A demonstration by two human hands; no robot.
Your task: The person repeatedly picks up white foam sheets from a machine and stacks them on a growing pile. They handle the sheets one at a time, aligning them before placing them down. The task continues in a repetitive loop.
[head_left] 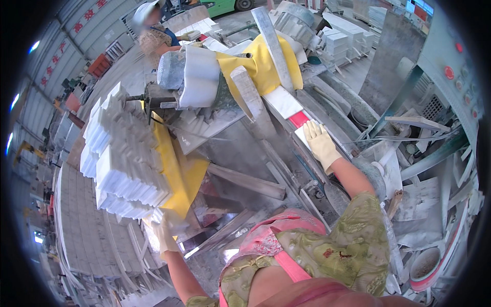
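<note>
Right hand (321, 143) flat on white strip (286, 105), apparently slanting up-left

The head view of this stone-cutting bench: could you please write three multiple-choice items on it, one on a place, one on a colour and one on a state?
1. Where does the right hand rest?
A. on the white slab lying on the sloping bench
B. on the stack of white pieces
C. on the bowl

2. What colour is the sheet beside the stack of white pieces?
A. blue
B. yellow
C. black

3. How is the right hand posed?
A. clenched in a fist
B. pinching a tool
C. flat, fingers spread, in a pale glove

Answers:
1 A, the gloved palm lies at the slab's lower end, by its red mark.
2 B, the sheet under and beside the stack is bright yellow.
3 C, the fingers lie stretched out on the slab; the left hand, also gloved, is low by the stack.
</note>
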